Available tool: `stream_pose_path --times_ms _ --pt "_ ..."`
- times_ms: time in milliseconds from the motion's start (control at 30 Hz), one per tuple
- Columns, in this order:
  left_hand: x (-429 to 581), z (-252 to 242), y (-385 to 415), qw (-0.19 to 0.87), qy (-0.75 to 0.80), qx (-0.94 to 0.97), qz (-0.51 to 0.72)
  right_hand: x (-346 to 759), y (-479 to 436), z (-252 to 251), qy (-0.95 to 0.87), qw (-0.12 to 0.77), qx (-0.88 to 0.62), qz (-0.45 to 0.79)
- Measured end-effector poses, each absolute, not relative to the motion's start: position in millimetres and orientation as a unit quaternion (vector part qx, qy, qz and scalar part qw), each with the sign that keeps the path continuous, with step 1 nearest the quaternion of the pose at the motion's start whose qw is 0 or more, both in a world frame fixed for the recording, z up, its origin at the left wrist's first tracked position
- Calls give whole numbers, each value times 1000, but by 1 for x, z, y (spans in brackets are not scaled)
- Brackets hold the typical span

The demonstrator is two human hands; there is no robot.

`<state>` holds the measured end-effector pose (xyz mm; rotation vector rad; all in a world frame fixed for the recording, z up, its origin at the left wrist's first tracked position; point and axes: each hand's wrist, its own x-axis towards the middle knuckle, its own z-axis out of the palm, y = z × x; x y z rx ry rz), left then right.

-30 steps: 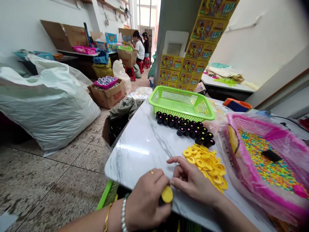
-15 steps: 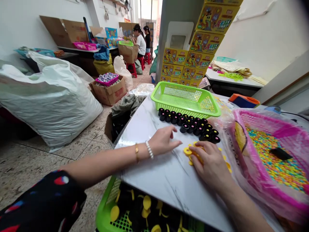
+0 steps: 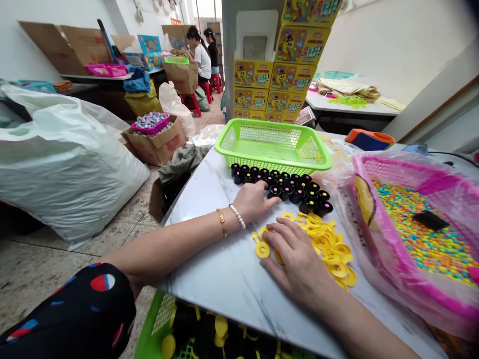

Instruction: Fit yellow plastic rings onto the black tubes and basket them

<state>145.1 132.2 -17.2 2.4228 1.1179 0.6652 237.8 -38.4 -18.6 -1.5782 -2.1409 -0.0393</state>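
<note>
Yellow plastic rings (image 3: 329, 252) lie in one loose heap under my spread right hand (image 3: 295, 257), with one ring (image 3: 262, 250) apart by my fingertips. My curled left hand (image 3: 254, 202) touches black caps (image 3: 295, 192), perhaps two dozen, on the marble tabletop (image 3: 209, 264).

White marble worktop (image 3: 224, 284), grey veining. Yellow rings (image 3: 337, 264) in loose heap; black caps (image 3: 288, 192), pink-dotted tops, massed in rows. Lime-green basket (image 3: 273, 144), lattice mesh. Magenta tray (image 3: 368, 209) under clear plastic, full of speckled yellow, blue, green, pink pellets (image 3: 422, 244). Black sleeve (image 3: 75, 309) spotted red, white, blue. Stacked yellow cartons (image 3: 295, 75), multicoloured print.
</note>
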Motion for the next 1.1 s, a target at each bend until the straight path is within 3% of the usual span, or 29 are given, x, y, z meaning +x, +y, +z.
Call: stream_pose_path --times_ms 200,533,700,867,1100 --pt "139 -9 125 201 385 873 221 242 -39 -14 -814 196 -547 -20" --pt "33 3 67 293 338 869 213 245 -39 -10 -847 172 -502 38" --pt "30 0 65 263 309 891 204 246 -34 -10 -871 165 -460 35" --pt "28 1 66 245 275 910 193 254 -32 -6 -882 85 -463 15" --pt "26 -1 65 265 247 915 179 259 -30 3 -842 185 -505 38"
